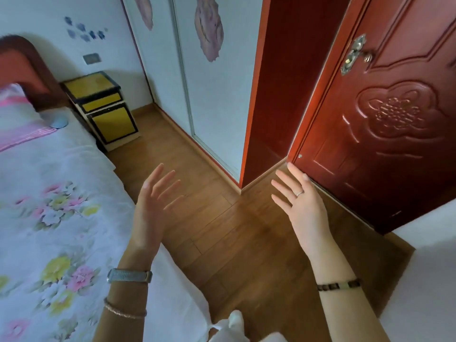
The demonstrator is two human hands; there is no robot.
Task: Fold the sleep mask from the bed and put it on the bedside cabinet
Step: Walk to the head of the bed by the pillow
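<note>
Left hand: your left hand [153,206] was raised over the edge of the bed [49,218], fingers spread wide, holding nothing.
Right hand: your right hand [299,201] was raised over the wooden floor [222,230], fingers extended and apart, holding nothing; a ring showed on one finger.
Sleep mask: a small pale blue rounded item [59,122] lay at the head of the bed, just beside the pillow [14,114] and near the bed edge; it was too small in view for me to confirm it as the sleep mask.
Bedside cabinet: the yellow, black-trimmed bedside cabinet [103,109] stood against the far wall, just beside the head of the bed, its top bare.
Obstructions: the floor strip between you and the cabinet ran between the bed and the wardrobe's sliding doors [209,82].
Surroundings: a red panelled door [382,119] stood close by your right hand.
Wrists: you wore a watch [129,275] and thin bangles on the left, a beaded bracelet [339,285] on the right.
</note>
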